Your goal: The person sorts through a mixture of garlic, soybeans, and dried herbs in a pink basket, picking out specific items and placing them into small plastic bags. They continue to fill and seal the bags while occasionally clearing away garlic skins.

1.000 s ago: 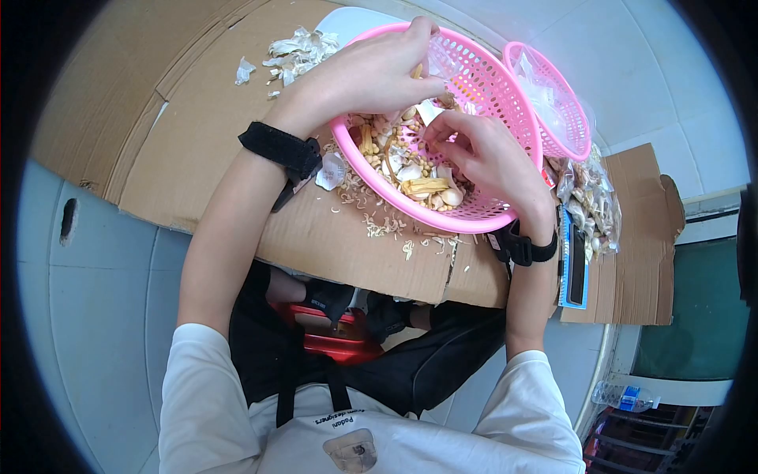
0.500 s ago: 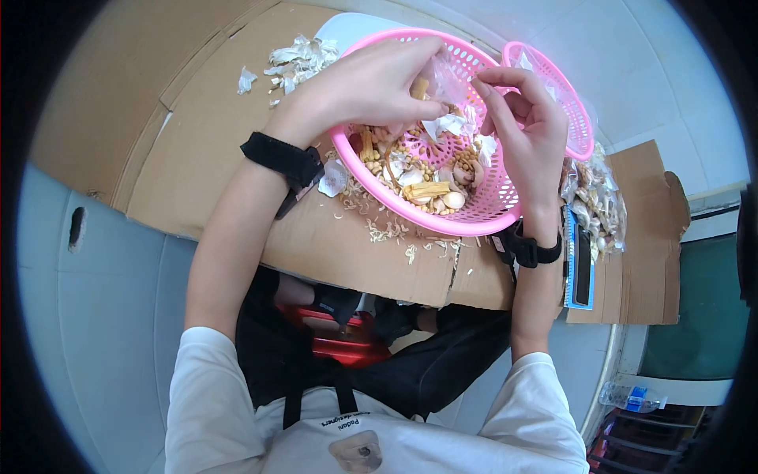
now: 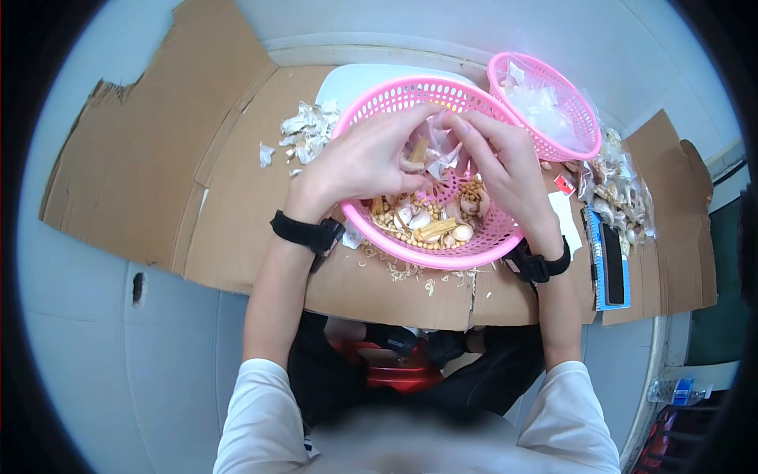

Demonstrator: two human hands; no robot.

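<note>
Over a large pink basket (image 3: pixel 422 258), both hands meet at a small clear plastic bag (image 3: pixel 444 152) with pale, yellowish pieces in it. My left hand (image 3: pixel 377 154) is wrapped round the bag from the left. My right hand (image 3: pixel 499 162) has its fingertips pinched at the bag's upper edge. Below them in the basket lie yellowish beans (image 3: pixel 395 231), a tan stick-like piece (image 3: pixel 435 229), a round white piece (image 3: pixel 463 232) and other pale pieces. The palms' inner sides are partly hidden.
A smaller pink basket (image 3: pixel 588 126) with clear bags stands at the back right. Filled bags (image 3: pixel 620 189), a blue notebook (image 3: pixel 624 291) and a black phone (image 3: pixel 611 265) lie right. White peelings (image 3: pixel 309 129) are at left, on the cardboard (image 3: pixel 237 197).
My right hand has closed in on the bag's top, meeting my left hand. The view has shifted, so the baskets and table appear lower and further right.
</note>
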